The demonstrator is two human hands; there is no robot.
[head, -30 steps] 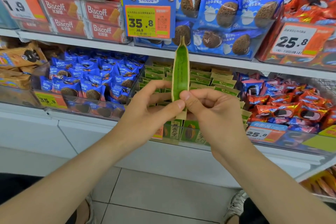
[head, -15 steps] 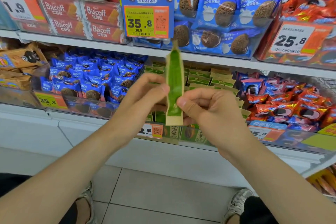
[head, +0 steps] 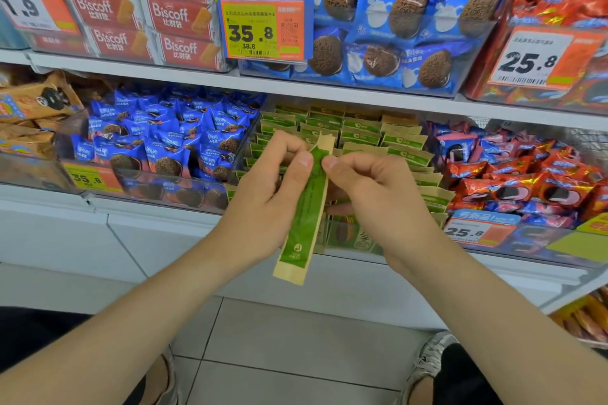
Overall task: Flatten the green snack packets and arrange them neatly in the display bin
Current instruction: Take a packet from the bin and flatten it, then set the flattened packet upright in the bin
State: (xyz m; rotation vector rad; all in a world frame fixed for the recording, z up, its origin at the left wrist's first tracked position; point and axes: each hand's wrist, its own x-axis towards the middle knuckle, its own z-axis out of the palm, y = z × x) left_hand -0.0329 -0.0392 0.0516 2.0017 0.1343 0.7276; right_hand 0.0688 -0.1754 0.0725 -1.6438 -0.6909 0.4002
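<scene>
— How are the hands placed?
— Close together, thumbs nearly meeting. The left hand [head: 266,207] and the right hand [head: 378,197] each pinch the upper end of one green packet [head: 306,217] between thumb and fingers. It hangs almost upright, and its tan lower end is free in front of the shelf edge.
— And the bin?
— The display bin [head: 348,237] is just behind the hands at twelve o'clock, on the lower shelf. It is filled with rows of standing green packets [head: 368,138]. They overlap too much to count, and their print is too small to read.
— Any writing you can read?
— At nine o'clock there are small blue packets [head: 171,141] behind a lower left tag [head: 88,177] reading 35.8. At three o'clock there are red packets [head: 526,181] with a lower right tag [head: 473,230] reading 25.8. On the upper shelf at eleven o'clock are red boxes [head: 177,15] marked Biscoff, with five labels readable. At twelve is a blue sign [head: 263,10] with 1.6, 35.8 and a smaller 38.8. At one are large blue packets [head: 394,10], and at two an upper right tag [head: 533,59] reads 25.8. At ten an edge tag [head: 29,6], cut by the frame, shows 1.9.
— So that's five prices?
— Yes: two 35.8, two 25.8 and one 1.9.
— Is there room to move?
— At six o'clock there is open tiled floor [head: 296,355] below the white shelf base, and a shoe [head: 431,355] at five.
</scene>
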